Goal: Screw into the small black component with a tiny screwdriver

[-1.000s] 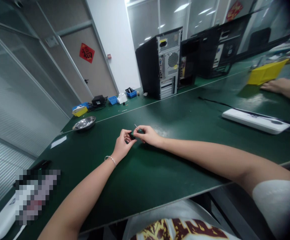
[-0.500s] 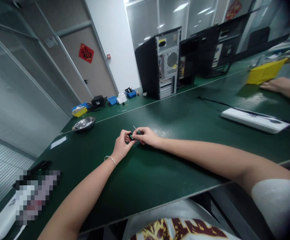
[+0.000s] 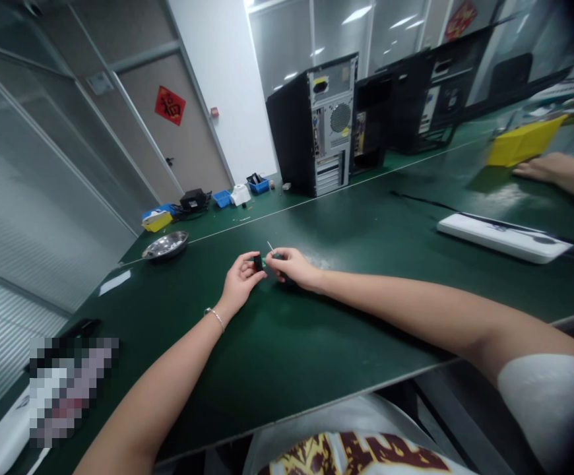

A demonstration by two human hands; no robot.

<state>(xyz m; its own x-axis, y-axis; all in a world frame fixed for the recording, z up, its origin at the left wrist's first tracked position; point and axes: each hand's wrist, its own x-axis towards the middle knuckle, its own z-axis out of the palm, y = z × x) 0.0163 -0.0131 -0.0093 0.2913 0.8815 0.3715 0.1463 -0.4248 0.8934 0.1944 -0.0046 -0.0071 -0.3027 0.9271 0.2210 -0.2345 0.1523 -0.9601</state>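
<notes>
Above the green table (image 3: 277,336), my left hand (image 3: 239,282) pinches a small black piece (image 3: 258,262) between thumb and fingers. My right hand (image 3: 291,267) is just to its right, its fingers closed around something small and green (image 3: 264,262) that touches or almost touches the black piece. A thin pale stick or wire (image 3: 270,246) rises from the right fingertips. Most of what the right hand holds is hidden by its fingers.
A metal bowl (image 3: 167,245) and white paper (image 3: 115,282) lie to the left. Computer cases (image 3: 311,132) stand at the back. On the right are a white power strip (image 3: 505,239) with a black cable, a yellow bin (image 3: 527,142) and another person's hand (image 3: 539,167).
The black piece has turned more upright in my left hand, which has opened slightly around it. My right hand has shifted slightly right, and the thin stick stands steeper.
</notes>
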